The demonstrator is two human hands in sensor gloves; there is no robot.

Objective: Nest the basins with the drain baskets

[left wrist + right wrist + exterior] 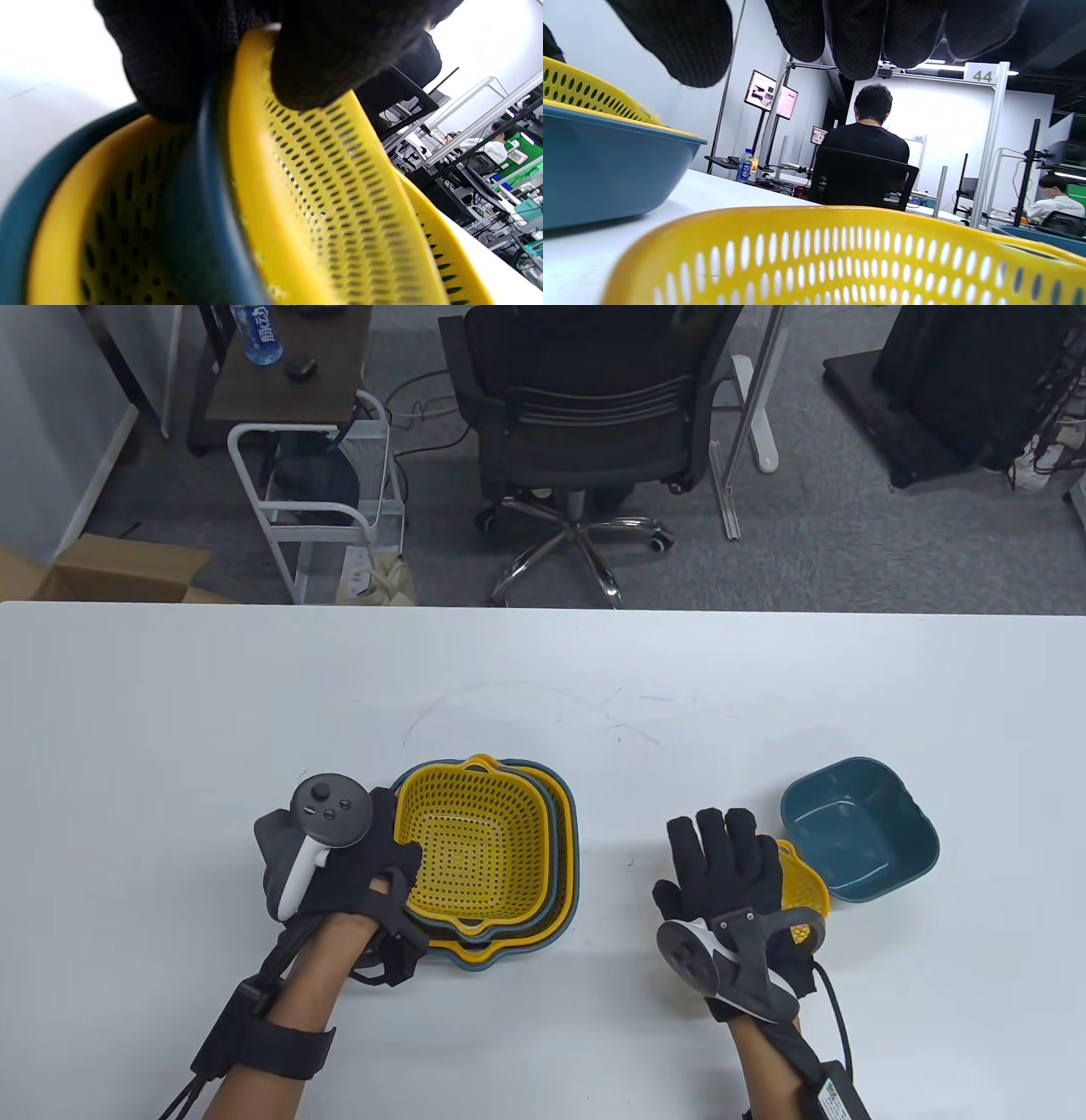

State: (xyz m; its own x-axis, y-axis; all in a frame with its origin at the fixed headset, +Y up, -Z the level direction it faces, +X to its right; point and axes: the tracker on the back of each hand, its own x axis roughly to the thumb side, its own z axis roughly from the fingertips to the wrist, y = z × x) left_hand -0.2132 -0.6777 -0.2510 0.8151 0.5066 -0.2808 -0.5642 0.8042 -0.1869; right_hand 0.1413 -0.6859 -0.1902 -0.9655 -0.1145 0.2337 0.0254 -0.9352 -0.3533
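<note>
A nested stack of yellow drain baskets and teal basins stands at the table's middle left. My left hand grips the stack's left rim. In the left wrist view my fingers pinch the top yellow basket and the teal rim beside it. A small yellow drain basket lies under my right hand, which hovers flat with its fingers spread. In the right wrist view the fingers hang above that basket without touching it. A small teal basin stands empty just right of it.
The white table stretches far back and left. An office chair and a wire cart stand beyond the far edge. The small basket and small basin touch or nearly touch.
</note>
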